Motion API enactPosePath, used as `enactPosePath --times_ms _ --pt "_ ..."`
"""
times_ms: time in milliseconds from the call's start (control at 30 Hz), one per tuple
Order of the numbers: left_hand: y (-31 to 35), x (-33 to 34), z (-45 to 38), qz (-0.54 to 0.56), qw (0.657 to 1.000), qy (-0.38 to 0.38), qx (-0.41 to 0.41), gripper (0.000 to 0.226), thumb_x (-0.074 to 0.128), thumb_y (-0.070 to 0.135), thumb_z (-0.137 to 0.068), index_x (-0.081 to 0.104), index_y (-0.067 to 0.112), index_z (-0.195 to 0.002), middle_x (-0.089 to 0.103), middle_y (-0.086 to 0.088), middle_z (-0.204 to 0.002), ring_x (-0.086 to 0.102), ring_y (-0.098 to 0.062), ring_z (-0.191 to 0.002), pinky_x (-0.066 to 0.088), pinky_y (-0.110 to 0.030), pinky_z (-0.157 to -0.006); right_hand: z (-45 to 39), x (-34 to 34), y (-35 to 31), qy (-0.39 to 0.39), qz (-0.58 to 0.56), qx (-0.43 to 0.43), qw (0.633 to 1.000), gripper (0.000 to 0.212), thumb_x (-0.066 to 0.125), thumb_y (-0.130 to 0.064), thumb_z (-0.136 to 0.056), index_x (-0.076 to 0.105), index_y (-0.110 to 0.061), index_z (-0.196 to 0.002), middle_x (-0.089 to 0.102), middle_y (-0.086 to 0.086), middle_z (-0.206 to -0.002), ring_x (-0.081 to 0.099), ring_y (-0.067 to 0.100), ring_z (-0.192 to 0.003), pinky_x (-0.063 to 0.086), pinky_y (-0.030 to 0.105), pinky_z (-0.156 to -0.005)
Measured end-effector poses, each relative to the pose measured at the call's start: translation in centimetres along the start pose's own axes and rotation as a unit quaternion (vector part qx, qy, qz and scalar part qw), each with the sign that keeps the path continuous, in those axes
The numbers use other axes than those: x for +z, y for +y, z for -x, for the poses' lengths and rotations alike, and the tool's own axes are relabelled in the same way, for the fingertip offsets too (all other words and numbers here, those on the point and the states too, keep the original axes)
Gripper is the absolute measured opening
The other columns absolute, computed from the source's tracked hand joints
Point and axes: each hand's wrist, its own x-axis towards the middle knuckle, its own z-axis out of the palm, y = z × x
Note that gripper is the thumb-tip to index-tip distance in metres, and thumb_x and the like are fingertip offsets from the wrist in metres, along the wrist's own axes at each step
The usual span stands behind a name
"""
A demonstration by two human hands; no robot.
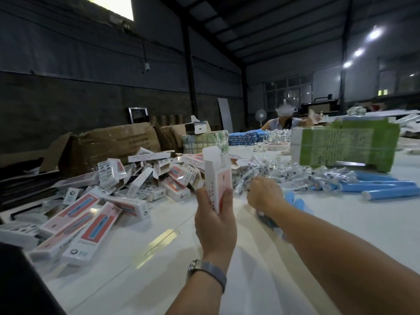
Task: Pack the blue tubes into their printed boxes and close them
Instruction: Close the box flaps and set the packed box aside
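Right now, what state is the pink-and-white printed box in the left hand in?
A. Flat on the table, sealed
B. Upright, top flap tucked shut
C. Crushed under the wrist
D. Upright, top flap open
D: the left hand holds the pink-and-white printed box upright above the white table, its top flap standing open.

Left hand (214,220) grips upright printed box (217,178), top flap open; right hand (264,194) blurred over tubes.
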Motion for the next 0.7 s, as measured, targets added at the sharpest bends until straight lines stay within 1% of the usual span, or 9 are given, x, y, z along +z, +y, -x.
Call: enactPosePath --times_ms 67,133,233,300,333,433,533,633,700 --pt "-0.2 0.1 -0.2 -0.005 1.000 0.003 0.003 0.038 0.046 0.067 -0.081 0.038 0.035 -0.100 0.065 -0.002 -0.105 0.063 -0.020 -0.082 0.042 -0.011 -0.056 1.4 -1.5 0.2 0.049 -0.117 0.035 0.991 0.025 0.051 -0.021 -0.094 0.068 -0.004 -0.085 0.067 0.012 -0.093 0.064 0.029 -0.088 0.052 0.036 -0.076" --pt "-0.2 0.1 -0.2 -0.008 1.000 0.001 0.000 0.039 0.047 0.066 -0.084 0.039 0.032 -0.103 0.065 -0.002 -0.105 0.064 -0.026 -0.084 0.051 -0.026 -0.059 3.2 -3.1 0.4 0.081 -0.235 0.076 0.966 0.024 0.062 -0.025 -0.090 0.070 -0.010 -0.073 0.068 0.004 -0.073 0.064 0.023 -0.073 0.045 0.027 -0.061" --pt "-0.2 -0.2 -0.3 -0.009 1.000 0.006 -0.008 0.034 0.056 0.049 -0.094 0.045 0.022 -0.112 0.065 -0.003 -0.104 0.064 -0.034 -0.088 0.057 -0.046 -0.071 7.0 -6.2 0.6 0.116 -0.401 0.116 0.901 0.016 0.072 -0.029 -0.086 0.076 -0.020 -0.073 0.069 -0.009 -0.063 0.060 0.006 -0.062 0.042 0.024 -0.060" --pt "0.2 -0.2 -0.2 -0.001 1.000 0.003 -0.012 0.031 0.061 0.039 -0.096 0.045 0.017 -0.109 0.063 -0.002 -0.100 0.064 -0.036 -0.086 0.054 -0.044 -0.070 9.8 -8.3 1.4 0.145 -0.468 0.125 0.863 0.011 0.074 -0.024 -0.085 0.074 -0.023 -0.074 0.064 -0.013 -0.055 0.055 -0.001 -0.053 0.041 0.025 -0.060" --pt "0.7 0.0 0.1 0.010 1.000 -0.002 -0.018 0.029 0.063 0.036 -0.096 0.045 0.016 -0.106 0.062 -0.001 -0.096 0.063 -0.036 -0.087 0.051 -0.040 -0.069 11.1 -9.6 1.8 0.153 -0.501 0.126 0.843 0.006 0.075 -0.017 -0.084 0.073 -0.023 -0.084 0.063 -0.012 -0.057 0.057 0.000 -0.054 0.044 0.025 -0.061" --pt "3.5 0.7 2.3 0.051 0.997 -0.053 -0.033 0.027 0.066 0.038 -0.094 0.042 0.025 -0.096 0.059 0.007 -0.084 0.061 -0.033 -0.085 0.040 -0.032 -0.064 14.7 -13.3 3.1 0.166 -0.596 0.145 0.772 0.049 0.073 0.003 -0.077 0.059 -0.032 -0.109 0.061 0.000 -0.081 0.060 0.012 -0.069 0.053 0.026 -0.065" --pt "6.6 1.9 5.4 -0.035 0.985 -0.164 0.041 0.036 0.063 0.052 -0.091 0.032 0.033 -0.091 0.060 0.005 -0.083 0.057 -0.028 -0.073 0.042 -0.036 -0.059 17.4 -16.5 4.2 0.203 -0.634 0.170 0.726 0.067 0.074 0.006 -0.077 0.051 -0.040 -0.120 0.058 -0.001 -0.097 0.062 0.002 -0.068 0.049 0.012 -0.057" --pt "10.4 3.2 8.3 0.082 0.974 -0.212 -0.023 0.034 0.068 0.048 -0.090 0.046 0.022 -0.095 0.068 -0.001 -0.083 0.064 -0.030 -0.074 0.055 -0.047 -0.064 19.4 -18.8 5.2 0.241 -0.638 0.155 0.715 0.075 0.072 0.007 -0.080 0.046 -0.032 -0.140 0.058 -0.003 -0.101 0.062 -0.008 -0.066 0.051 0.012 -0.059" --pt "12.4 4.2 10.1 0.175 0.954 -0.233 -0.066 0.031 0.069 0.047 -0.087 0.056 0.021 -0.097 0.069 0.005 -0.080 0.066 -0.017 -0.070 0.056 -0.039 -0.065 20.5 -20.1 5.9 0.278 -0.624 0.127 0.719 0.071 0.068 0.011 -0.082 0.050 -0.026 -0.140 0.059 -0.004 -0.094 0.061 -0.006 -0.065 0.054 0.015 -0.063"
